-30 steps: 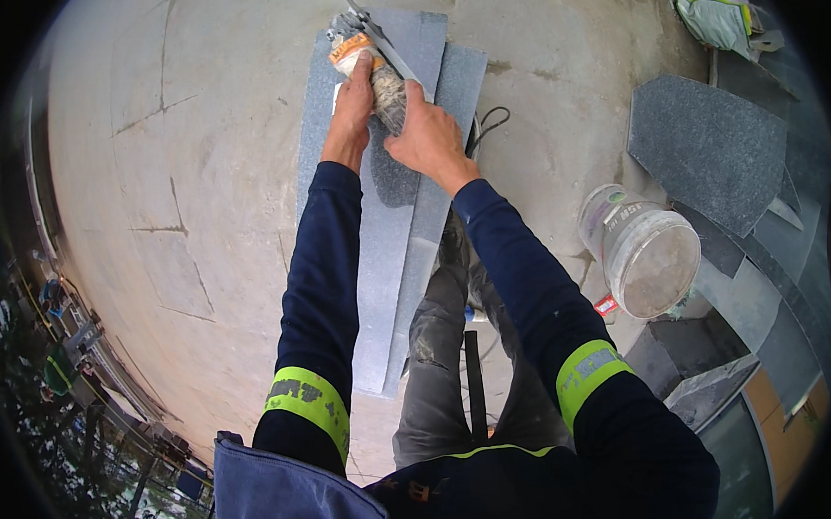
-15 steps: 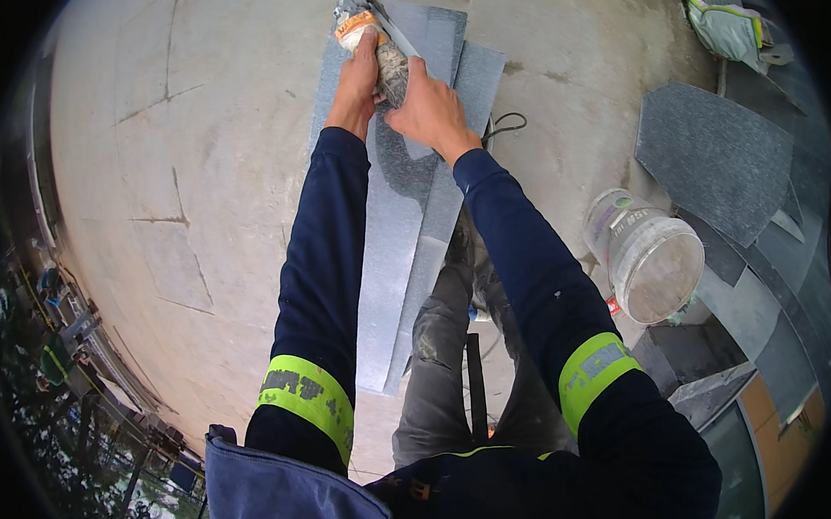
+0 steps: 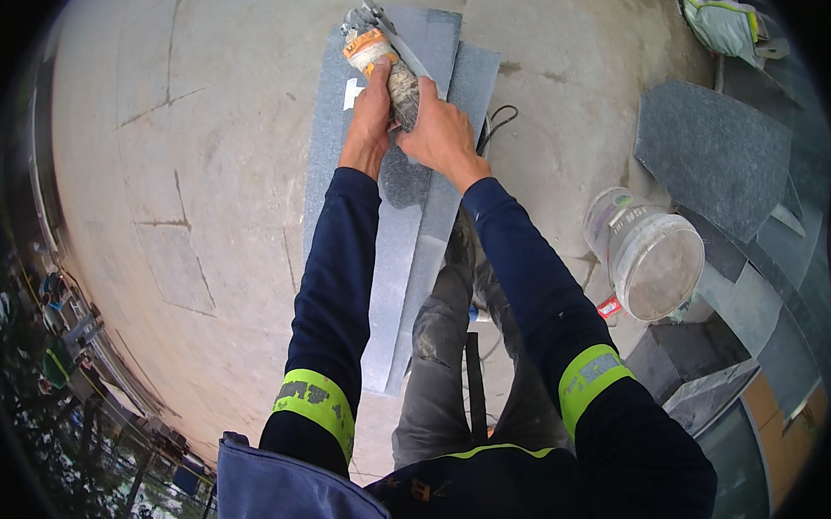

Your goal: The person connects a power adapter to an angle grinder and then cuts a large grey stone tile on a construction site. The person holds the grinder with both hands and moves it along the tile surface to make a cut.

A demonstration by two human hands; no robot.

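Both my hands are closed around a dusty angle grinder [image 3: 366, 50] with an orange and white body, held over the far part of a grey stone slab [image 3: 335, 124]. My left hand [image 3: 372, 113] wraps its left side. My right hand [image 3: 439, 129] grips the rear end. A thin dark disc [image 3: 376, 11] shows nearly edge-on at the tool's head. Beside the body runs a narrow pale grey strip [image 3: 411, 57], reaching to my right fingers; I cannot tell whether I hold it. A white patch [image 3: 353, 92] lies on the slab, left of my left hand. A dark wet-looking stain [image 3: 403, 183] marks its surface.
Under the slab's right side lies a second grey slab [image 3: 478, 76]. A black cable [image 3: 502, 117] loops beside it. To the right are a lidded white bucket [image 3: 657, 258], a large cut stone piece [image 3: 712, 154], more offcuts and a pale sack [image 3: 725, 23]. Concrete floor [image 3: 217, 166] extends left.
My hands and the angle grinder have drawn slightly nearer and to the right. The white patch on the slab now shows beside my left hand. The grip looks the same.
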